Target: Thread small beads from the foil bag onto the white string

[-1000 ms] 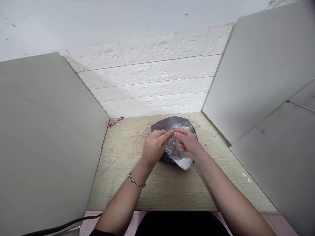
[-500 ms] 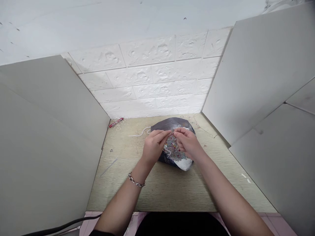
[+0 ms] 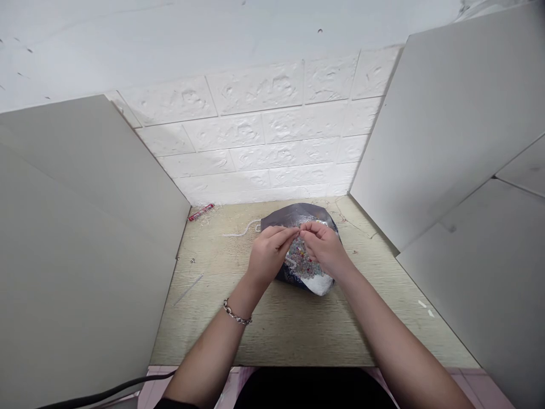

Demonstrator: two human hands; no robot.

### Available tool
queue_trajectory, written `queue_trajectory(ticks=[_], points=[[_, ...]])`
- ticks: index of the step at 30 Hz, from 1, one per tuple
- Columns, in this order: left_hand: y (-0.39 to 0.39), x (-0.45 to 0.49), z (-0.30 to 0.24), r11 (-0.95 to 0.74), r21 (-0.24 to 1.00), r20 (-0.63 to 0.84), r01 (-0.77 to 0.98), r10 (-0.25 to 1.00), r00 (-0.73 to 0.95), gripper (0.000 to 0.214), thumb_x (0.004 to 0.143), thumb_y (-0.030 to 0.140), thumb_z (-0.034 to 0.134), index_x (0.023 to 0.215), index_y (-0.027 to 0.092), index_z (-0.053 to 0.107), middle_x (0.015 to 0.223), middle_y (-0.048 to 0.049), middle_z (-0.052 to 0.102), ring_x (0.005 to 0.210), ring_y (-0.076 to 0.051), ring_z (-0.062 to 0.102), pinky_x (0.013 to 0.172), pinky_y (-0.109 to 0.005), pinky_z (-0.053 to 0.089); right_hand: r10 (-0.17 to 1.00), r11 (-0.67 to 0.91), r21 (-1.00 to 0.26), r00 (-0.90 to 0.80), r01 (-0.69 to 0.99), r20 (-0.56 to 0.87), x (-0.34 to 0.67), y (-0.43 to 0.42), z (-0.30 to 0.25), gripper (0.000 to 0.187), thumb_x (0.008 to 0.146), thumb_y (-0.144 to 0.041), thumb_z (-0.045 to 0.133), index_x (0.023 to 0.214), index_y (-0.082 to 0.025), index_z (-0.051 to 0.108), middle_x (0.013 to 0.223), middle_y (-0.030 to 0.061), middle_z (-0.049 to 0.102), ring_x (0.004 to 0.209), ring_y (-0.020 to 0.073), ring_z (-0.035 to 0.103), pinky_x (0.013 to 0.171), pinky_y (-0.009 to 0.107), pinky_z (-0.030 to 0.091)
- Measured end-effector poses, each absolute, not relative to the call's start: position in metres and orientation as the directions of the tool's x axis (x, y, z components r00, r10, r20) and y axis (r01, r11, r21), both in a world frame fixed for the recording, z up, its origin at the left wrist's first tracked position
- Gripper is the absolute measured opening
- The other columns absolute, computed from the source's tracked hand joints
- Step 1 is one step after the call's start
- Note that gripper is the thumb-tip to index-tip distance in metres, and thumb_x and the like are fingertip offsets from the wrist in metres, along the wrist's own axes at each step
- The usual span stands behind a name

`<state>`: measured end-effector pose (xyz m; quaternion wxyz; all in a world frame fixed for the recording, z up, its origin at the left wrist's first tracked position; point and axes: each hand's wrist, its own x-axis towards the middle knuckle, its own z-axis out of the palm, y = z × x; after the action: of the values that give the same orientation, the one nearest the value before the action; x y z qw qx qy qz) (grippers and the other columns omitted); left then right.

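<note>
A dark plastic bag [image 3: 293, 215] lies open on the wooden table, full of small clear and coloured beads [image 3: 307, 264]. Over it, my left hand [image 3: 269, 253] pinches with thumb and forefinger. My right hand [image 3: 323, 245] pinches as well, its fingertips meeting those of the left. Whatever is between the fingertips is too small to make out. From under my left hand a short string of white beads [image 3: 291, 262] lies on the bead pile. Another white bead string [image 3: 242, 230] trails on the table left of the bag.
A red wrapper or tube [image 3: 201, 212] lies at the back left corner. Nearer are a thin pale stick [image 3: 188, 289] and small metal bits [image 3: 193, 261]. Two white scraps [image 3: 426, 308] lie at the right. Grey panels [image 3: 451, 130] wall in both sides, white brick-patterned wall [image 3: 272, 130] the back.
My left hand has shifted slightly to the right, bringing its fingertips against those of my right hand. My right hand stays almost in place.
</note>
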<state>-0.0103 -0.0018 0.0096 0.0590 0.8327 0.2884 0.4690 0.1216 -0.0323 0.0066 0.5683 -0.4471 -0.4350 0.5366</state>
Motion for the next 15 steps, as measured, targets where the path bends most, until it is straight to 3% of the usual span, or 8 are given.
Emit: queue_trajectory(ticks=[4, 9, 15], points=[[-0.004, -0.009, 0.011, -0.814, 0.403, 0.719, 0.418, 0.565, 0.406, 0.014, 0.076, 0.020, 0.050, 0.083, 0.017, 0.061, 0.076, -0.0020, 0.062, 0.071, -0.009, 0.055, 0.065, -0.020, 0.045, 0.999, 0.011, -0.971, 0.048, -0.240, 0.000, 0.121, -0.033, 0.007, 0.007, 0.069, -0.024, 0.048, 0.067, -0.018, 0.045, 0.040, -0.0089, 0.026, 0.032, 0.0024, 0.020, 0.031, 0.015, 0.016], [-0.006, -0.009, 0.015, -0.727, 0.490, 0.600, 0.481, 0.681, 0.419, 0.012, 0.076, 0.023, 0.049, 0.080, 0.017, 0.059, 0.076, -0.0018, 0.062, 0.071, -0.011, 0.055, 0.067, -0.023, 0.044, 0.997, -0.060, -0.918, 0.022, -0.392, -0.074, 0.125, -0.035, 0.014, 0.009, 0.069, -0.025, 0.048, 0.069, -0.019, 0.042, 0.040, -0.0102, 0.022, 0.032, 0.0023, 0.015, 0.029, 0.014, 0.011], [-0.004, -0.010, 0.014, -0.670, 0.556, 0.472, 0.491, 0.741, 0.477, 0.011, 0.071, 0.017, 0.048, 0.078, 0.016, 0.056, 0.085, -0.0032, 0.060, 0.085, -0.015, 0.052, 0.079, -0.029, 0.040, 0.999, -0.037, -0.865, 0.009, -0.501, -0.048, 0.135, -0.037, 0.022, 0.009, 0.068, -0.023, 0.047, 0.072, -0.020, 0.041, 0.041, -0.0107, 0.019, 0.032, 0.0030, 0.011, 0.028, 0.015, 0.008]])
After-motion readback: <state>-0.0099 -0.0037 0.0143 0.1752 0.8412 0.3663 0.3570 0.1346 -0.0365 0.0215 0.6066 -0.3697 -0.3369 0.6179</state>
